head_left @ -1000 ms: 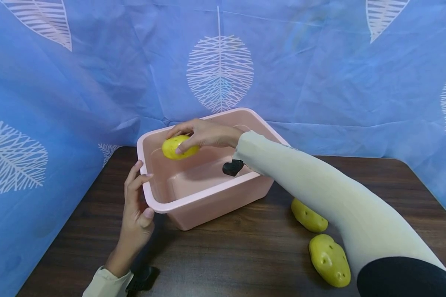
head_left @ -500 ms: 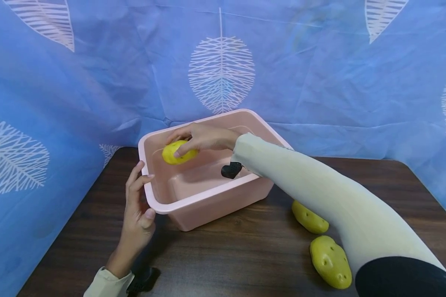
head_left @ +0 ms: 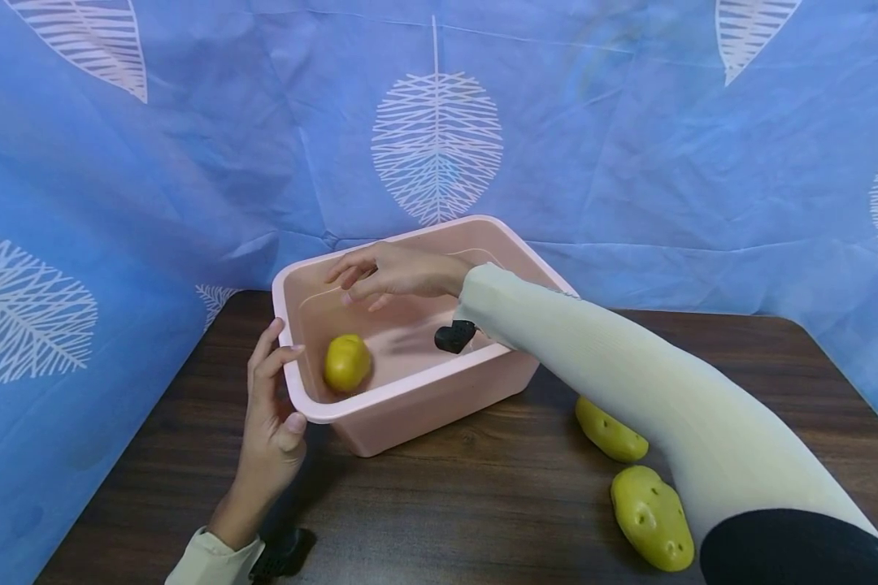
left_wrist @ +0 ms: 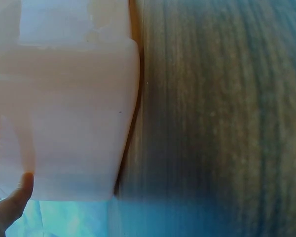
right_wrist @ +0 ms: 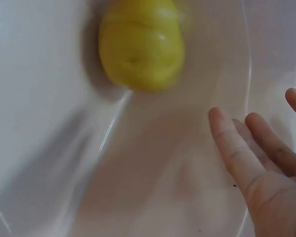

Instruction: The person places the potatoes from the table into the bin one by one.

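Note:
A pink plastic bin (head_left: 424,388) stands slantwise on the table. Its left end is held by my left hand (head_left: 267,422), with fingers at the rim and thumb near the front corner. In the left wrist view, fingertips (left_wrist: 22,190) touch the bin's outer wall (left_wrist: 74,123). Inside the bin, at its left end, is a yellow toy potato (head_left: 347,363), blurred in the right wrist view. Above it and apart from it, my right hand (head_left: 402,270) hovers inside the bin's opening, holding nothing, fingers spread.
Two more yellow toy potatoes lie to the right on the dark wooden table (head_left: 439,520): one (head_left: 610,429) partly under the right sleeve (head_left: 629,366), the other (head_left: 651,518) nearer the front. A blue leaf-patterned cloth (head_left: 629,162) hangs behind the bin.
The right hand lowered the potato slightly, then let it go, and it dropped to the bin's left end. The left hand stays at the rim.

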Tool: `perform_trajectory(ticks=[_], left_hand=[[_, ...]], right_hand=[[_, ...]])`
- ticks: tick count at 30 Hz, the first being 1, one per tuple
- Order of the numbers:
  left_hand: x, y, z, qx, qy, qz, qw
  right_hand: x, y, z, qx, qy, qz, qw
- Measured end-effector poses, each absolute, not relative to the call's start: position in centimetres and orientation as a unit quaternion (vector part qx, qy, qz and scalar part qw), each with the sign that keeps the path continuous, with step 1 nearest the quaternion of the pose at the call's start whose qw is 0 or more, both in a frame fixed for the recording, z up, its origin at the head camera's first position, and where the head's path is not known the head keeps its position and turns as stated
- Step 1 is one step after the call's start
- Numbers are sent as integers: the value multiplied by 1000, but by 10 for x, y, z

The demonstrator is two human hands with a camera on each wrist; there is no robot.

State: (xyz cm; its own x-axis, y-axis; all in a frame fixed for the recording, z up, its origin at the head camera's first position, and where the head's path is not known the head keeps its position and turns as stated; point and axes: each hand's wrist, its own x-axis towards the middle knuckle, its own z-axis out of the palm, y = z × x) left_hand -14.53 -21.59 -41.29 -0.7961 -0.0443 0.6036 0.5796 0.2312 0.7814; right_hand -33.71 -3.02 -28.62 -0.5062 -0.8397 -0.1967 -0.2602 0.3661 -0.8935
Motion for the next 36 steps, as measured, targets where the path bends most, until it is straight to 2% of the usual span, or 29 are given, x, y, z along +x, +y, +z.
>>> perform_trajectory(ticks=[8,15,36], left_hand=[[-147,-214,-411,-196,-725,-600,277],[-146,-215,-410,-186,-733,-596,270],[-148,-215,-406,-194,-727,-603,266]], right_hand=[[-336,-26,-279,-368,762,-421,326],[-337,-16,-267,-376,785,-397,292],[-333,8,-233,-385,781,-411,269]])
